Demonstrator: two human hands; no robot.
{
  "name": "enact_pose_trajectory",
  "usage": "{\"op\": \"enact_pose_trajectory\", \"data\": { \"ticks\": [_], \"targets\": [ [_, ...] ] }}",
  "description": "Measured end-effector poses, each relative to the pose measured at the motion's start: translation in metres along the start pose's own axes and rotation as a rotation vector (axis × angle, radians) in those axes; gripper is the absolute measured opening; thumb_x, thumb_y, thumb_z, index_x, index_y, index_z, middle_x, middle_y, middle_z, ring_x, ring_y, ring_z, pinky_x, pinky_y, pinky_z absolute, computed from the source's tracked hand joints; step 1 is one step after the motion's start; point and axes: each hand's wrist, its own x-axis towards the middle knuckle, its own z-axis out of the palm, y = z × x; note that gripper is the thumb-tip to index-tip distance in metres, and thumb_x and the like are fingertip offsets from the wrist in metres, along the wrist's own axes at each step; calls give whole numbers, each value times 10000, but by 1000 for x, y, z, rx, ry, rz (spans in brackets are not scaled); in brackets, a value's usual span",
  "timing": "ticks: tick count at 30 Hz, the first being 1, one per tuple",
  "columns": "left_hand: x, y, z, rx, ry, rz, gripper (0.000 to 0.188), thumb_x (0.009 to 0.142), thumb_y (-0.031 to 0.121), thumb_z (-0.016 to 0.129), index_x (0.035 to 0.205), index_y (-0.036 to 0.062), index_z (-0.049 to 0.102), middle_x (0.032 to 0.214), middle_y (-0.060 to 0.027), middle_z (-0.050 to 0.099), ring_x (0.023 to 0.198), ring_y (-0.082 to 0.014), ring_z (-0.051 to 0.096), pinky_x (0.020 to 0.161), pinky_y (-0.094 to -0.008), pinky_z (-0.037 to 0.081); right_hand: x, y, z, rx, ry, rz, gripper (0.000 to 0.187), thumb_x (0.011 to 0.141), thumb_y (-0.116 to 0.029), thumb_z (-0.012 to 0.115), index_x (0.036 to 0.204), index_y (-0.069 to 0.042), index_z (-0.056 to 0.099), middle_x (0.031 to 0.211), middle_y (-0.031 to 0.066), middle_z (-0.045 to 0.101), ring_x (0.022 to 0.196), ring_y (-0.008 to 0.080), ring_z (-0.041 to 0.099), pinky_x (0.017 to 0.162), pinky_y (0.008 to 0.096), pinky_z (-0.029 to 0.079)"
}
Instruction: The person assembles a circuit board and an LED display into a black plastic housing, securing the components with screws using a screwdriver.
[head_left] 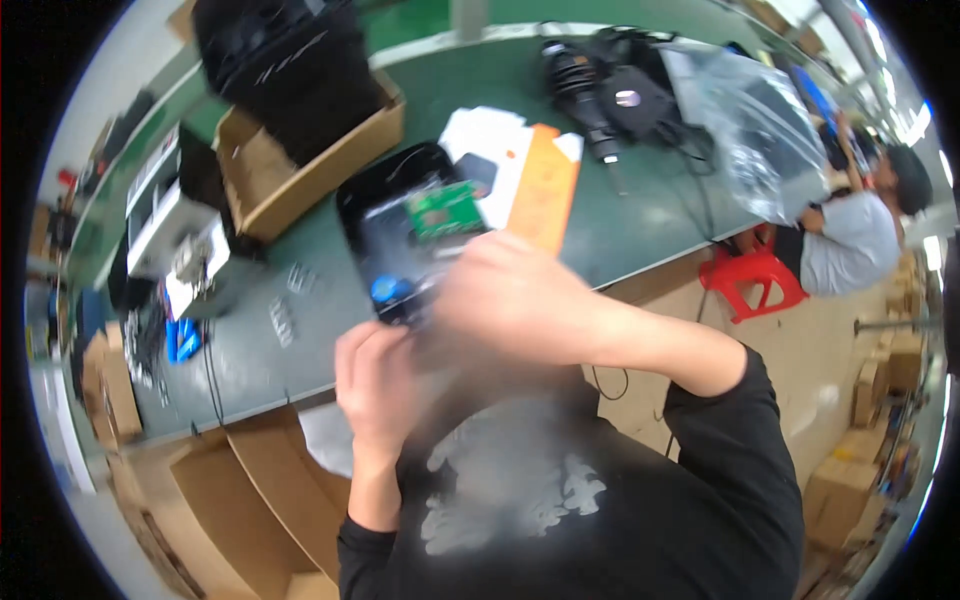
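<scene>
A black open casing [352,212] with rounded corners lies on the green table in front of me. Inside it, a green circuit board [445,211] sits toward the far right, and a blue round part [389,290] is in the near left corner. My left hand [374,378] is by the casing's near edge, its fingers curled closed. Over the near right side of the casing is my right hand [512,302], blurred, with fingers bent in. Whatever the two hands hold between them is hidden or smeared.
White papers [478,135] and an orange sheet [543,190] lie beyond the casing. Farther right are an electric screwdriver [585,90], black cables and a clear plastic bag [755,125]. A cardboard box [300,195] stands left; a person sits at right near a red stool [752,283].
</scene>
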Motion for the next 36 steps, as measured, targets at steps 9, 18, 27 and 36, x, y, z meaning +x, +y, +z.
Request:
{"op": "enact_pose_trajectory", "data": {
  "ticks": [9,18,27,36],
  "targets": [
    [-7,2,-2,-5,31,3,193,728,-110,628,881,-5,574,869,-135,549,783,-274,545,697,-326,458,-2,-2,-9,-45,127,-92,51,681,-127,596,683,-88,628,765,29,580,843,206,527,761,331,407],
    [-4,52,-25,109,118,211,171,753,-69,624,888,6,550,878,-125,525,804,-272,529,730,-349,438,-21,-39,-72,-177,164,-217,79,690,-139,595,633,-85,585,734,28,563,804,183,538,714,293,420],
    [63,108,-17,28,201,536,219,775,-61,644,970,20,585,884,-110,535,771,-248,542,678,-325,456,-35,-59,-166,-430,226,-145,96,690,-132,588,638,-68,637,760,55,617,815,194,577,758,313,454],
    [121,149,20,-51,198,794,404,856,196,643,1177,29,463,1166,-161,470,855,-174,560,732,-298,458,-53,5,-271,-614,387,-77,95,714,-97,663,644,-67,606,707,72,585,779,237,599,754,320,482]
  ]
}}
